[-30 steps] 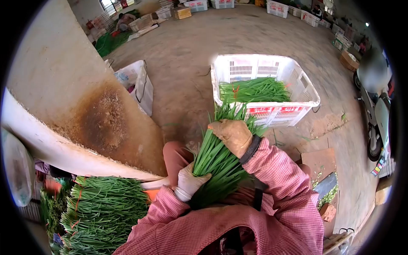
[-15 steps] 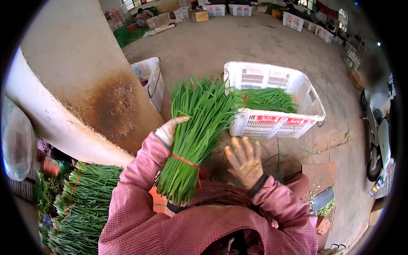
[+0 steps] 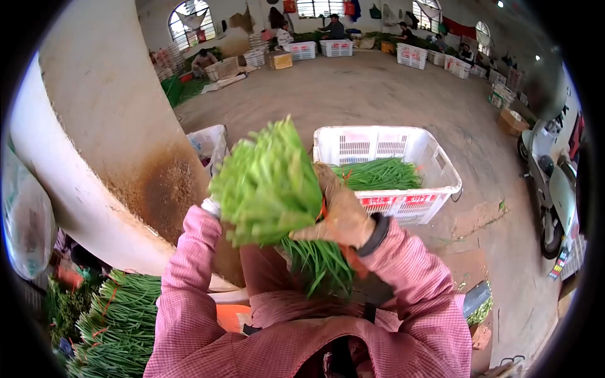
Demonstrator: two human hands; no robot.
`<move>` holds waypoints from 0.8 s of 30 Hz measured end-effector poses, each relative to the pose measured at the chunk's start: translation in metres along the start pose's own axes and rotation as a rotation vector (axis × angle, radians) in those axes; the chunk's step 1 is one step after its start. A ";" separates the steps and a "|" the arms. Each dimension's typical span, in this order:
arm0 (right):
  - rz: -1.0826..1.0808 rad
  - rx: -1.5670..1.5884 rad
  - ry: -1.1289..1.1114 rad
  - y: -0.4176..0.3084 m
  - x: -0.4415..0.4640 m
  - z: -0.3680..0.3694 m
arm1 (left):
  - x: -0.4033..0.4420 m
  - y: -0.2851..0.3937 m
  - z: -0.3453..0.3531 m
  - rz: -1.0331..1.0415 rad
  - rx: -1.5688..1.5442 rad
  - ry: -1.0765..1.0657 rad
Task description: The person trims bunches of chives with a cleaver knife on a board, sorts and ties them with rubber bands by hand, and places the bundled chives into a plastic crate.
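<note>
A thick bunch of garlic chives (image 3: pixel 268 186) is held up before me, blurred by motion, its pale cut ends toward the camera and its leaves hanging below. My right hand (image 3: pixel 345 217), in a stained glove, is wrapped round its right side by the red band. My left hand (image 3: pixel 212 206) is at the bunch's left side; only the white glove's edge shows, its fingers hidden behind the stalks. Just beyond, a white plastic crate (image 3: pixel 450 179) holds another tied bunch of chives (image 3: pixel 381 174).
Stacked chive bunches (image 3: pixel 123 321) lie at lower left beside a stained pillar (image 3: pixel 120 113). Another white crate (image 3: pixel 211 142) stands behind the pillar. A cleaver (image 3: pixel 477 297) lies by trimmings at right. A scooter (image 3: pixel 554 183) stands far right; people and crates line the back wall.
The bunch has been tipped over, so its cut ends now face up and its leaves hang down. My right hand has moved from open beside it to gripping it. The view has tilted up.
</note>
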State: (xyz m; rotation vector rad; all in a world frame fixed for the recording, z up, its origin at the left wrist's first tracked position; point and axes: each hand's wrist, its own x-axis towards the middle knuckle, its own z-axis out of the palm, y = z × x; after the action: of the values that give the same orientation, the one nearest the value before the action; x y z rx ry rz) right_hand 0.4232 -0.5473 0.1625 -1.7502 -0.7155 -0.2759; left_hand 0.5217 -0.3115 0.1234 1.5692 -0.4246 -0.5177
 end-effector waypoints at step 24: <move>0.947 -0.592 0.165 0.214 -0.268 -0.061 | 0.000 -0.004 0.018 0.383 -0.917 0.390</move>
State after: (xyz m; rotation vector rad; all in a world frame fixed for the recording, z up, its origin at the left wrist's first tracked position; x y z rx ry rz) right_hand 0.3507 -0.7219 -0.1301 -2.3826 0.4016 0.0388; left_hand 0.5110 -0.3263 0.1185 0.6466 -0.1339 -0.0609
